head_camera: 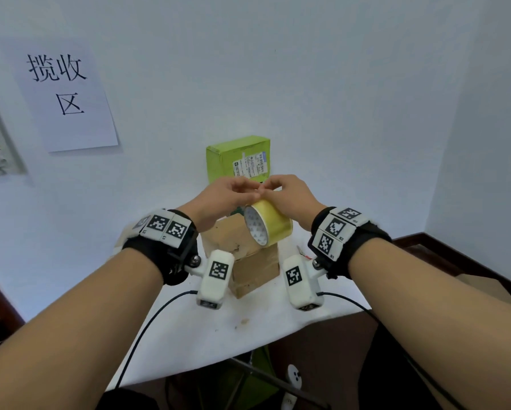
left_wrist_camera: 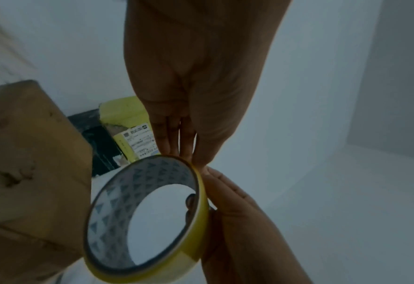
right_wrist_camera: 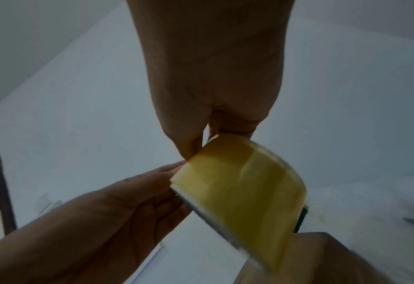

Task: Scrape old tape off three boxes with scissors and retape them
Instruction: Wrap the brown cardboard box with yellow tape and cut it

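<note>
Here both hands pinch the yellow tape roll (head_camera: 267,225) — right hand (head_camera: 292,196) should steady it, left hand (head_camera: 218,199) fingers (left_wrist_camera: 174,138) pick the loose end free slowly.

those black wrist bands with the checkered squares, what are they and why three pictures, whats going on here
They are straps carrying small cameras and tracking markers on a person's wrists. One picture comes from a head camera; the other two look along each hand. On the white table stand stacked brown cardboard boxes and a green box behind. The right hand grips a yellow tape roll, while the left hand pinches at its top edge, probably finding the tape's end.
</note>
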A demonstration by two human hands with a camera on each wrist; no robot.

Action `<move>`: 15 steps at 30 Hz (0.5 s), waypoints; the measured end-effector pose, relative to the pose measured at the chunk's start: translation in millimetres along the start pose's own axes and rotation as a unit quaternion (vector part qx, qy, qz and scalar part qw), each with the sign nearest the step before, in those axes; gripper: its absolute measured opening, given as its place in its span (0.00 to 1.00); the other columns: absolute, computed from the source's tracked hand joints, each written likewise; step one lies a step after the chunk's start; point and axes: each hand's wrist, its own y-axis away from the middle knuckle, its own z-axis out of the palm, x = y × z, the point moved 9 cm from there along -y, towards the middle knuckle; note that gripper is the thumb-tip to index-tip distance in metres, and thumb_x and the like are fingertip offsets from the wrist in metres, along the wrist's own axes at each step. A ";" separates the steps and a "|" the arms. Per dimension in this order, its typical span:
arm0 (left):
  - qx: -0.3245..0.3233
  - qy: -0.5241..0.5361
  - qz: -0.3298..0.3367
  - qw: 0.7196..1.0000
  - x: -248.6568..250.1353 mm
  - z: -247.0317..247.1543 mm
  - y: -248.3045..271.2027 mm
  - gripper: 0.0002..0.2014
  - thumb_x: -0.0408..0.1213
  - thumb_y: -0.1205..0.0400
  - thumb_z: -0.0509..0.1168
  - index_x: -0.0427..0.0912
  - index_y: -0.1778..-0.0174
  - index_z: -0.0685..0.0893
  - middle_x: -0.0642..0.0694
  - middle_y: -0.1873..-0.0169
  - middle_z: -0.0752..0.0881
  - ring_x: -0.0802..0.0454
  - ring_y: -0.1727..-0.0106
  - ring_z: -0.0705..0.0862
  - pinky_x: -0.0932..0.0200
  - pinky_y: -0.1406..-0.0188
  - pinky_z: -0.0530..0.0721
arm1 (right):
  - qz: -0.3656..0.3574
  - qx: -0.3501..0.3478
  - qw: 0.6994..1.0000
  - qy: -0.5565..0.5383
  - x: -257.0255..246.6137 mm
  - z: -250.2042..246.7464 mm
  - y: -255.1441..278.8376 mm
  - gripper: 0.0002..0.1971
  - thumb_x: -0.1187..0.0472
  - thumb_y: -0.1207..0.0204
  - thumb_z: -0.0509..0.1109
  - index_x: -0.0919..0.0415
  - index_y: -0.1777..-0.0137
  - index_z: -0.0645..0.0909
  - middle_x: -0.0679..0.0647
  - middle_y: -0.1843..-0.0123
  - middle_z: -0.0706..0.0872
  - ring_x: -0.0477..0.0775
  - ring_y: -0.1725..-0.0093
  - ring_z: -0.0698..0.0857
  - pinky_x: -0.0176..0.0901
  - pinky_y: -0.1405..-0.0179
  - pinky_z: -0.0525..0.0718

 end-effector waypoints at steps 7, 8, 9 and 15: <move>0.053 -0.023 -0.043 0.997 -2.9 -17.3 1.9 0.07 0.33 0.22 0.72 0.34 0.51 0.88 0.42 0.58 0.87 0.53 0.58 0.83 0.57 0.46 0.84 | -0.036 0.023 0.997 0.071 -24.7 -0.6 8.5 0.10 0.60 0.19 0.66 0.63 0.45 0.87 0.54 0.42 0.84 0.45 0.46 0.76 0.29 0.53 0.67; 0.056 -0.022 -0.054 0.997 -4.9 -17.5 3.4 0.06 0.32 0.22 0.72 0.33 0.53 0.88 0.41 0.58 0.86 0.52 0.58 0.83 0.56 0.45 0.83 | -0.039 0.022 0.996 0.073 -25.6 0.4 9.5 0.10 0.60 0.19 0.66 0.62 0.44 0.86 0.54 0.39 0.83 0.46 0.43 0.77 0.28 0.52 0.66; 0.056 -0.020 -0.063 0.996 -6.1 -16.4 5.8 0.04 0.31 0.22 0.72 0.34 0.56 0.88 0.40 0.59 0.85 0.52 0.59 0.82 0.57 0.45 0.83 | -0.044 0.020 0.996 0.073 -26.1 2.0 10.4 0.12 0.60 0.20 0.67 0.61 0.40 0.85 0.55 0.37 0.81 0.48 0.39 0.77 0.28 0.49 0.66; 0.077 0.016 -0.077 0.994 -8.0 -15.2 13.6 0.05 0.29 0.21 0.70 0.38 0.63 0.83 0.45 0.67 0.82 0.54 0.66 0.79 0.64 0.59 0.81 | 0.032 0.014 0.999 0.025 -11.2 5.8 14.2 0.20 0.49 0.27 0.75 0.60 0.46 0.72 0.52 0.54 0.75 0.50 0.55 0.76 0.39 0.59 0.72</move>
